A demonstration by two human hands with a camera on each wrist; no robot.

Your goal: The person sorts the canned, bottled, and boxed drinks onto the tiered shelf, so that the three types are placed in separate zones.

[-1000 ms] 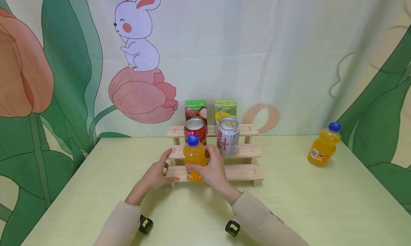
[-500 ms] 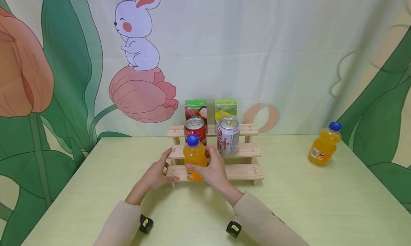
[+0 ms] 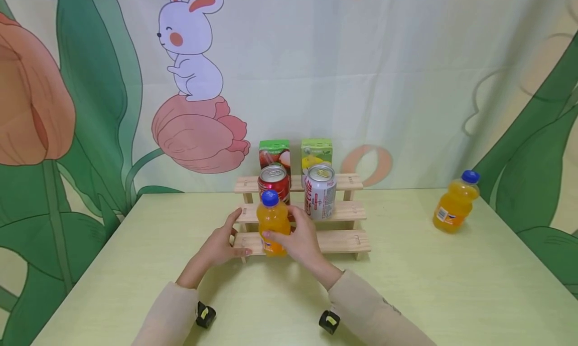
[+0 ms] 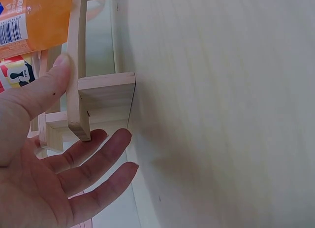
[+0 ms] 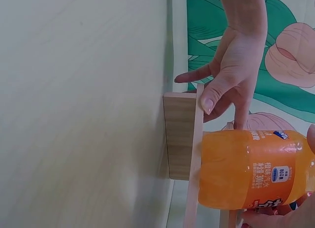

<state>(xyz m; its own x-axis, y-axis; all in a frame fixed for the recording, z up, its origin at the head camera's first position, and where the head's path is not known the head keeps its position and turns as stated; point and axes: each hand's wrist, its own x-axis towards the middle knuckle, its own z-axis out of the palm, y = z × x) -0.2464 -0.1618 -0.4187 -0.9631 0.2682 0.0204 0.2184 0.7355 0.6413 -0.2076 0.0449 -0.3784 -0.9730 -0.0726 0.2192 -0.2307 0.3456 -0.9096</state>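
My right hand (image 3: 301, 236) grips an orange soda bottle (image 3: 273, 220) with a blue cap, thumb on the near side. The bottle stands upright on the bottom step of a three-step wooden rack (image 3: 343, 241); its base is right at the board in the right wrist view. My left hand (image 3: 222, 241) holds the rack's left end. In the left wrist view its thumb (image 4: 51, 85) lies on the bottom board and its fingers reach round the board's end. Behind the bottle, a red soda can (image 3: 273, 178) is partly hidden on the middle step.
A silver-white cola can (image 3: 320, 193) stands right of the red one. On the top step are two juice cartons, one with a dark green top (image 3: 274, 146) and one light green (image 3: 317, 148). Another orange soda bottle (image 3: 453, 205) stands at the table's right.
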